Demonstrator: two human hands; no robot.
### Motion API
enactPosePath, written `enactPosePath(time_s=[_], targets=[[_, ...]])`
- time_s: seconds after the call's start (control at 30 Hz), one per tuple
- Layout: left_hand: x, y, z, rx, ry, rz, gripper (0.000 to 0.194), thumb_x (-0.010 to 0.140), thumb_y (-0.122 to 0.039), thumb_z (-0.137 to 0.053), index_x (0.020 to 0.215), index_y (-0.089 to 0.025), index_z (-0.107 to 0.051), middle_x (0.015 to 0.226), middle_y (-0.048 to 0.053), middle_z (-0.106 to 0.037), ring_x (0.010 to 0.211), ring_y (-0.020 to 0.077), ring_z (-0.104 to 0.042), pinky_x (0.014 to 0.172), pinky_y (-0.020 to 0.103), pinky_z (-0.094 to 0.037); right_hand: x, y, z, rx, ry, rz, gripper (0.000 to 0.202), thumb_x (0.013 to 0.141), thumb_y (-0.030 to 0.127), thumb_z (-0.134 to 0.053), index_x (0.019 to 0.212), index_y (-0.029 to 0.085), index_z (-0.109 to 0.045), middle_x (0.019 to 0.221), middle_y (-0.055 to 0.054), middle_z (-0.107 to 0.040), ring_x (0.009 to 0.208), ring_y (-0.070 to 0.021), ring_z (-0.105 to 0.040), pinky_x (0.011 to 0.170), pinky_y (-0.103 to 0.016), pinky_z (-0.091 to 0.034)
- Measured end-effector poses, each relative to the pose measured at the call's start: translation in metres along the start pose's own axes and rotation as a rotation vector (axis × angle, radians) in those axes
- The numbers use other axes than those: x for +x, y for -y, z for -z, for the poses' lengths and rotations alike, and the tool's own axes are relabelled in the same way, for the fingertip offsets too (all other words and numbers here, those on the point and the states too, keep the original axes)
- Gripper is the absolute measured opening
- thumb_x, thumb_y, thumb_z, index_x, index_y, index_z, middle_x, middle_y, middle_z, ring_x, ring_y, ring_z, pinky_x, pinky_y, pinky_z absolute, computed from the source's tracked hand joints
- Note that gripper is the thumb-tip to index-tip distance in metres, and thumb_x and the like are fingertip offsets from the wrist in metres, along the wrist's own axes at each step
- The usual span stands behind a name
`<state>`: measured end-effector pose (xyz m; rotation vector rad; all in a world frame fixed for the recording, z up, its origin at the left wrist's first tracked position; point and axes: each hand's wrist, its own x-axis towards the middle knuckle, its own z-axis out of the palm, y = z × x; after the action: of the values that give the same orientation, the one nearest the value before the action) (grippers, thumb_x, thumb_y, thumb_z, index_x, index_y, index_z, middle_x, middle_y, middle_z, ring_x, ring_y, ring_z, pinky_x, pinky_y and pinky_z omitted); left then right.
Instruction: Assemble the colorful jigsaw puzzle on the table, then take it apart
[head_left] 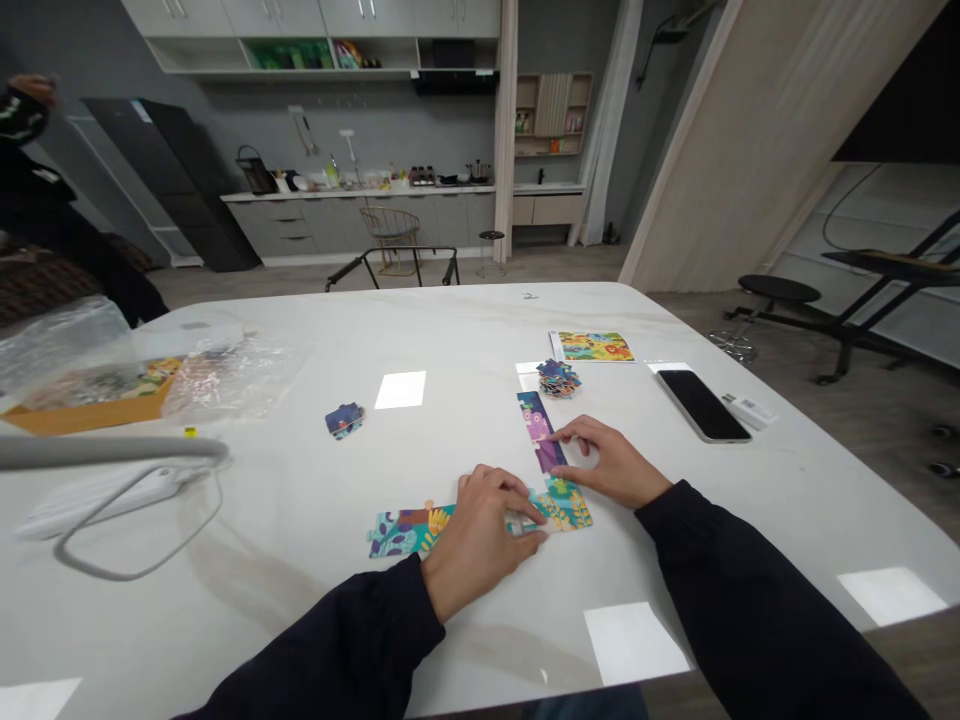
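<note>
Joined puzzle pieces form an L on the white table. Its bottom row (409,530) runs left from the corner, and a purple column (534,420) rises from the right end. My left hand (484,525) rests over the middle of the row, fingers spread on the pieces and hiding some of them. My right hand (611,462) has thumb and forefinger apart at the right edge of the column, touching a purple piece. A pile of loose pieces (559,379) lies just above the column. Several dark blue pieces (345,420) lie to the left.
A picture card (592,346) lies behind the pile. At the right are a black phone (703,405) and a small white box (748,411). On the left, an orange box (97,408) sits under plastic wrap, near a grey curved stand (112,453). A person stands far left.
</note>
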<state>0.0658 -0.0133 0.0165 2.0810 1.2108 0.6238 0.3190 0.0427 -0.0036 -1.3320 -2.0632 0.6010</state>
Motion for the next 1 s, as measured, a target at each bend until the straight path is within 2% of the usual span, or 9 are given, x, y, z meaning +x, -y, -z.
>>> enactPosePath(time_s=[0.23,0.33,0.47,0.5,0.6,0.7,0.83,1.0], targets=[[-0.001,-0.001,0.000,0.075,0.056,-0.110,0.020,0.086,-0.018,-0.081,0.092,-0.036,-0.085,0.118,0.005,-0.065,0.119,0.0282,-0.056,0.104,0.048,-0.042,0.001,0.002,0.000,-0.016,0.009,-0.006,0.037,0.079,0.034,-0.087,0.113,0.025,-0.076,0.096,-0.003,-0.061,0.075,-0.0185,-0.054,0.078,-0.036,-0.051],[-0.001,0.002,0.010,0.100,0.108,-0.133,0.019,0.086,-0.023,-0.082,0.100,-0.035,-0.082,0.124,0.004,-0.063,0.122,0.0288,-0.054,0.105,0.048,-0.041,0.001,0.002,0.001,-0.019,0.016,-0.005,0.037,0.080,0.034,-0.086,0.114,0.025,-0.076,0.098,-0.003,-0.062,0.076,-0.0185,-0.054,0.079,-0.036,-0.051],[-0.006,0.011,0.039,0.139,0.180,-0.104,0.060,0.069,-0.021,-0.093,0.123,-0.027,-0.068,0.127,0.006,-0.063,0.122,0.0313,-0.054,0.105,0.050,-0.042,0.000,0.004,0.002,-0.035,0.012,-0.005,0.036,0.081,0.037,-0.085,0.113,0.024,-0.076,0.097,-0.004,-0.061,0.076,-0.0190,-0.055,0.081,-0.037,-0.052],[-0.009,0.014,0.046,0.145,0.194,-0.092,0.064,0.067,-0.019,-0.093,0.124,-0.026,-0.064,0.125,0.006,-0.064,0.120,0.0314,-0.054,0.105,0.050,-0.043,0.000,0.005,0.002,-0.040,0.012,-0.005,0.035,0.081,0.038,-0.085,0.113,0.024,-0.076,0.096,-0.004,-0.061,0.076,-0.0193,-0.056,0.082,-0.038,-0.052],[-0.015,0.021,0.056,0.127,0.197,-0.061,0.050,0.072,-0.015,-0.087,0.115,-0.024,-0.062,0.117,0.005,-0.065,0.112,0.0286,-0.057,0.100,0.046,-0.046,0.000,0.006,0.003,-0.047,0.013,-0.003,0.035,0.082,0.039,-0.084,0.113,0.025,-0.076,0.096,-0.004,-0.062,0.076,-0.0196,-0.056,0.081,-0.038,-0.053],[-0.017,0.024,0.053,0.100,0.164,-0.066,0.036,0.078,-0.010,-0.079,0.106,-0.024,-0.060,0.107,0.003,-0.065,0.104,0.0250,-0.060,0.092,0.040,-0.049,0.000,0.006,0.003,-0.043,0.003,-0.005,0.036,0.081,0.042,-0.085,0.112,0.025,-0.077,0.095,-0.004,-0.062,0.077,-0.0202,-0.058,0.081,-0.038,-0.053],[-0.016,0.023,0.045,0.093,0.126,-0.097,0.034,0.076,-0.008,-0.075,0.103,-0.024,-0.060,0.103,0.003,-0.065,0.100,0.0242,-0.061,0.088,0.037,-0.050,0.000,0.005,0.003,-0.039,0.008,-0.007,0.036,0.081,0.041,-0.085,0.113,0.024,-0.077,0.094,-0.004,-0.060,0.079,-0.0208,-0.059,0.083,-0.038,-0.053],[-0.015,0.023,0.043,0.084,0.099,-0.114,0.033,0.076,-0.009,-0.074,0.103,-0.024,-0.062,0.103,0.004,-0.066,0.101,0.0250,-0.061,0.089,0.038,-0.051,0.001,0.004,0.003,-0.045,0.022,-0.007,0.037,0.082,0.039,-0.084,0.115,0.024,-0.076,0.096,-0.004,-0.061,0.079,-0.0202,-0.057,0.082,-0.038,-0.052]])
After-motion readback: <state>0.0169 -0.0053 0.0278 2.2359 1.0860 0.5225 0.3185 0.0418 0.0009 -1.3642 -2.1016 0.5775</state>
